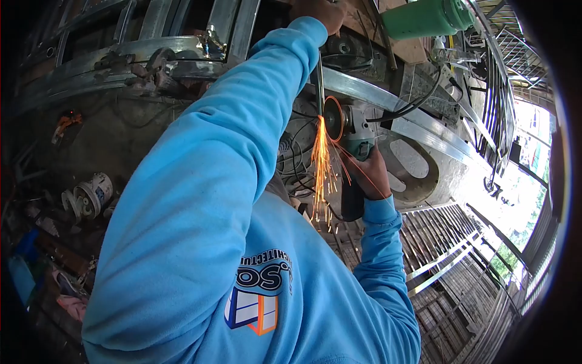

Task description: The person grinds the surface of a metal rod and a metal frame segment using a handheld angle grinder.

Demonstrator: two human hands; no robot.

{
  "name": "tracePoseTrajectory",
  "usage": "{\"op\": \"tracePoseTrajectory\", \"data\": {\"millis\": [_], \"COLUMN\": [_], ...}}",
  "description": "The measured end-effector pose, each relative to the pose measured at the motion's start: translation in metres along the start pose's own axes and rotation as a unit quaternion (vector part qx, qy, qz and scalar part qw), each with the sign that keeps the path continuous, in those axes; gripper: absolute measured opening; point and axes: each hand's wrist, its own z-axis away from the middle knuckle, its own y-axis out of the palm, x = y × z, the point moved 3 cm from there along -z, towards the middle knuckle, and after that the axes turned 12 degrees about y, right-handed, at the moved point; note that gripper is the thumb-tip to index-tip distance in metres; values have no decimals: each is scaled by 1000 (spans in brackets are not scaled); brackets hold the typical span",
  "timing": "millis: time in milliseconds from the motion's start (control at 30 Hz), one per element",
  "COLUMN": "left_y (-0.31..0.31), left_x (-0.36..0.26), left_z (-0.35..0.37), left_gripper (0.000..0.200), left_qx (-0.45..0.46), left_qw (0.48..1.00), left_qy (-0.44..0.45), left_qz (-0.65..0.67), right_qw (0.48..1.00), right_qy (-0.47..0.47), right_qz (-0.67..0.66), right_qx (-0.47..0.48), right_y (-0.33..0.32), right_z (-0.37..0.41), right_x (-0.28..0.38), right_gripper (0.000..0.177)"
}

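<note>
My right hand (371, 171) is wrapped around the body of an angle grinder (359, 130). The grinder's disc (334, 119) touches a thin metal bar (320, 85), and orange sparks (321, 161) spray from the contact down towards my body. At the top edge, partly cut off, my left hand (320, 13) is closed at the far end of the bar; its fingers show only in part. Blue sleeves cover both arms, and the left one hides part of the workspace.
A metal frame (182, 45) lies at upper left, and a long metal rail (364, 91) runs behind the grinder. A green jug (421, 19) stands at upper right. Black cables (418, 103) cross near the grinder. A white bucket (91, 195) lies at left; a slatted metal grating (436, 227) is at right.
</note>
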Motion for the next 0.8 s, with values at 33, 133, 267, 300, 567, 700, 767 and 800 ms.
{"op": "tracePoseTrajectory", "data": {"millis": [33,133,267,300,567,700,767,800], "left_y": [0,-2,-7,-7,5,6,6,7], "left_x": [-1,-4,-9,-10,6,10,11,13], "left_z": [0,0,1,1,-4,-5,-5,-4], "left_gripper": [73,75,75,76,75,73,71,70], "left_qx": [4,14,24,27,-2,11,0,-16], "left_qw": [1000,999,999,999,999,999,999,998], "left_qy": [-3,-4,-22,-27,19,23,35,48], "left_qz": [-11,-44,-25,-17,-30,-26,-30,-38], "right_qw": [1000,1000,999,999,997,992,978,985], "right_qy": [4,-13,-24,-13,40,42,39,45], "right_qz": [3,11,4,-16,-30,-89,-176,-137], "right_qx": [4,4,34,46,58,76,107,96], "right_y": [-1,-3,-5,-4,-2,0,4,3], "right_z": [0,1,1,2,4,5,4,3], "right_x": [1,8,7,7,11,19,12,12], "right_gripper": [50,48,46,46,44,43,42,42]}}
